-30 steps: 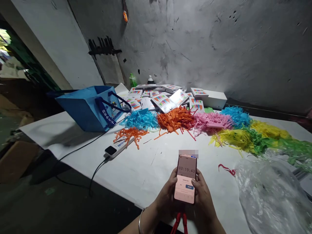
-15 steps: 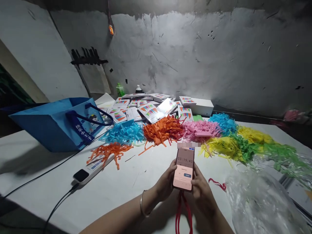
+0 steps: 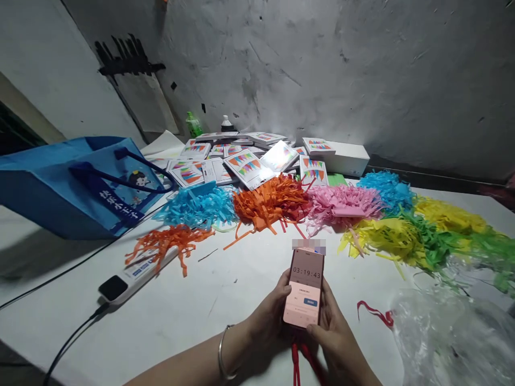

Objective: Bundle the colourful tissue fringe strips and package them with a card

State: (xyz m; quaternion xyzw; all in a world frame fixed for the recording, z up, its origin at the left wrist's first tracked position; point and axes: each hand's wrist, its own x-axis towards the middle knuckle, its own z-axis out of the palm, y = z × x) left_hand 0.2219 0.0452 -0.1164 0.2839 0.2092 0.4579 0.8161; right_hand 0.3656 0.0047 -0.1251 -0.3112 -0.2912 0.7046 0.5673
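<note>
A smartphone [image 3: 302,289] is held upright between both hands, its lit screen facing me and reading 03:19:43 above a pale pop-up with a blue button. My left hand [image 3: 269,311] grips its left edge, thumb on the side of the screen. Around the right edge and lower corner closes my right hand [image 3: 336,332], its thumb at the bottom of the screen. A red cord [image 3: 296,359] hangs below the phone. Behind it, orange tissue fringe [image 3: 269,203] and pink tissue fringe [image 3: 344,203] lie on the white table [image 3: 241,268].
On the left stand a blue bag [image 3: 60,187] and a white power strip [image 3: 137,273] with a black cable. Flat printed packs [image 3: 247,166] pile up at the back beside a white box [image 3: 350,158]. Yellow fringe [image 3: 382,238] and clear plastic [image 3: 454,332] lie to the right.
The view has tilted down and come closer to the table. My right thumb has moved from the phone's right side down to its lower corner. The displayed time is the same.
</note>
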